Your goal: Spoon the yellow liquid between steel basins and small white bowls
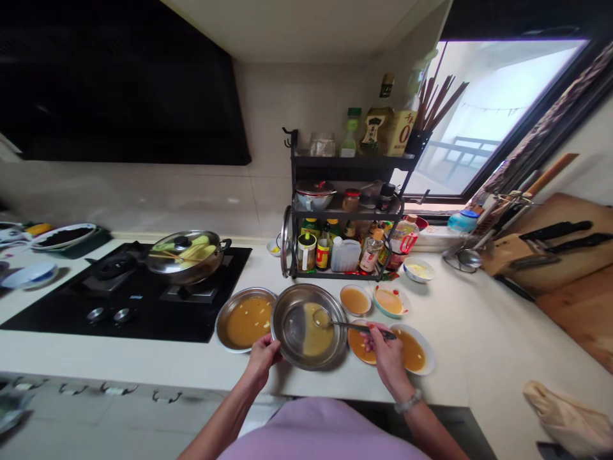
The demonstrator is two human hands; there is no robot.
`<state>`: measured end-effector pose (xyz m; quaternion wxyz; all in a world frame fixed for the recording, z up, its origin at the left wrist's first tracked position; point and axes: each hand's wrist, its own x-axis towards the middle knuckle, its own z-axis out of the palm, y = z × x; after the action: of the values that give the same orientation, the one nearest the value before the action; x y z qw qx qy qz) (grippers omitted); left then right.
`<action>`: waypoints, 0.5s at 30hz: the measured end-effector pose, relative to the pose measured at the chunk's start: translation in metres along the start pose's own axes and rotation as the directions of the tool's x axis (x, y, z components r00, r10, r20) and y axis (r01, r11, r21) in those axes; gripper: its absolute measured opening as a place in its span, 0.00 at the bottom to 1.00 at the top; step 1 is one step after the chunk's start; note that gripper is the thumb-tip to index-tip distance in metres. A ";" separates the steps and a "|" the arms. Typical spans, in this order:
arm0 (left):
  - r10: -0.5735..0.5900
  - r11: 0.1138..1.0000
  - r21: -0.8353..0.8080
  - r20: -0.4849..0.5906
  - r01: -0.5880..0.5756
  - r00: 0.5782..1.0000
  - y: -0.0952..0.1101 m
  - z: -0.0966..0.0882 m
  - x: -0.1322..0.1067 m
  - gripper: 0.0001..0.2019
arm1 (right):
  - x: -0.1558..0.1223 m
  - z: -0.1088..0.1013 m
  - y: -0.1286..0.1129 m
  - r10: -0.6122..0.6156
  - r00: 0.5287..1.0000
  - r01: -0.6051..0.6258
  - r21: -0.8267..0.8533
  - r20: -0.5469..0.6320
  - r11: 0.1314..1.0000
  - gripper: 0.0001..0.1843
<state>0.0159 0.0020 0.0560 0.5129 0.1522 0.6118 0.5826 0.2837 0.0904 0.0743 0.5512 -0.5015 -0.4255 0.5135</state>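
Note:
My left hand (264,355) grips the near-left rim of a steel basin (291,319), which is tilted so that its yellowish liquid (317,345) pools on the right side. A ladle (352,325) with a dark handle is held in my right hand (385,351), its bowl down in that liquid. To the left, a second steel basin (223,331) holds orange-brown liquid with pale bits. On the right, bowls of similar liquid stand close together: a small bowl (355,300), a red-patterned bowl (405,301), an oval white dish (430,358), and another bowl (359,348) partly behind my right hand.
A lidded pan (186,271) sits on the black gas hob (143,319) at the left. Behind the basins stands a black rack (354,160) of bottles and jars. Knives and a knife block (507,252) stand at the right, near a beige cloth (565,412).

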 end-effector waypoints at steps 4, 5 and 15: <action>0.000 1.000 0.003 -0.001 0.000 1.000 -0.003 -0.001 0.002 0.12 | -0.002 -0.002 -0.006 0.005 1.000 -0.005 -0.009 0.001 1.000 0.15; 0.000 1.000 0.000 -0.002 0.000 1.000 -0.004 -0.001 0.002 0.12 | -0.002 -0.003 -0.007 0.008 1.000 -0.008 -0.005 0.001 1.000 0.15; 0.018 1.000 -0.014 -0.001 -0.018 1.000 -0.005 -0.002 0.000 0.13 | 0.002 -0.015 -0.018 -0.008 0.999 0.010 0.051 -0.034 0.999 0.17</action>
<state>0.0168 -0.0003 0.0511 0.5084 0.1541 0.6065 0.5916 0.3013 0.0907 0.0900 0.5732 -0.4938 -0.4053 0.5131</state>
